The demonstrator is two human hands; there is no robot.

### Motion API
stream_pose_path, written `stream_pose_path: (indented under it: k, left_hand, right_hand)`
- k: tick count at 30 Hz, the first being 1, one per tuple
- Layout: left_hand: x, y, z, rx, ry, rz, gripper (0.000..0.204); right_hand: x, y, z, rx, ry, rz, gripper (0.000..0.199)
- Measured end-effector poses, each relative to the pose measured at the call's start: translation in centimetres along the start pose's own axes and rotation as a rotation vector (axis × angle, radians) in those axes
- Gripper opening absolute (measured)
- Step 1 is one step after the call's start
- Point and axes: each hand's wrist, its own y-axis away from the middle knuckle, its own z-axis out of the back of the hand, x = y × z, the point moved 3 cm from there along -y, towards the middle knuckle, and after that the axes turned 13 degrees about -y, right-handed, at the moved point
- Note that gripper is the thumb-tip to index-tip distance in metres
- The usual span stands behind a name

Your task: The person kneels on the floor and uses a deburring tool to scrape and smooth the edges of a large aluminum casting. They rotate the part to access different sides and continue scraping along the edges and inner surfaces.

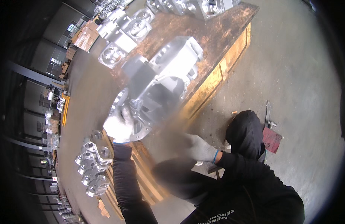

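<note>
A large silver metal housing [172,63], with a boxy body and round openings, lies on the worn brown workbench [221,28]. My left hand [120,126], in a white glove, grips the housing's round flange at its near left end, with the thumb over the rim. The right hand [202,148], gloved too, is in front of the bench, lower than the housing and apart from it. A brownish smear covers the right fingers, so what they hold, if anything, is hidden.
More silver castings [124,31] stand at the bench's far side. Beyond my left forearm, several smaller castings [94,160] sit beside wooden slats [142,171]. My knee [245,128] is near the bench's right side, by a dark red piece [271,140] on the floor.
</note>
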Motion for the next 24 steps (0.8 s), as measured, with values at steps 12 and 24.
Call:
stream_pose_path:
  k: [12, 24]
  left_hand:
    - [1.9, 0.4, -2.1, 0.057, -0.065, -0.019, 0.038]
    - [1.4, 0.0, -1.4, -0.039, -0.025, -0.025, 0.030]
  right_hand:
    - [-3.0, -10.1, -3.9, -0.172, -0.028, 0.564, 0.042]
    - [0.0, -11.4, -2.2, 0.165, -0.213, -0.078, 0.048]
